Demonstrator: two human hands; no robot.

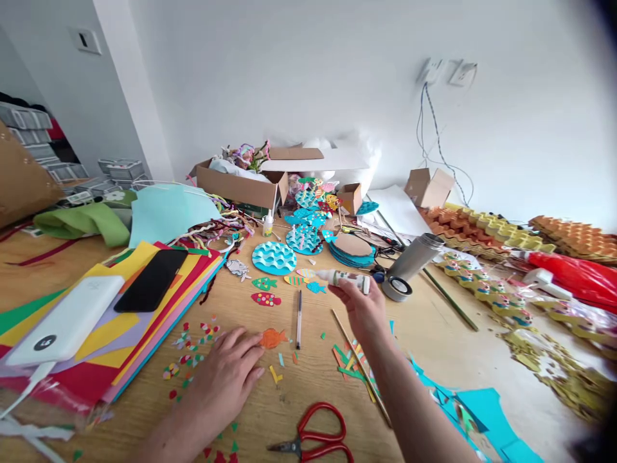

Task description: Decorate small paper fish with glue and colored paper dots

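Note:
My right hand [362,315] is wrapped round a small white glue bottle [351,280], held on its side with the nozzle pointing left. Flat on the table, my left hand [226,370] has its fingers stretched out, the fingertips at the tail edge of an orange paper fish [274,337]. Whether they press on the fish I cannot tell. Beyond it lie a red dotted fish [266,299], a green fish [265,283], a blue fish [316,288] and striped fish [295,280]. A round blue wave-patterned piece [274,257] rests behind them.
A pen [299,321] and a thin stick [354,350] lie between my hands. Red-handled scissors [313,437] are at the front. Coloured sheets [96,379] bear a phone [152,280] and power bank [67,318]. A metal flask [417,260] stands tilted at right.

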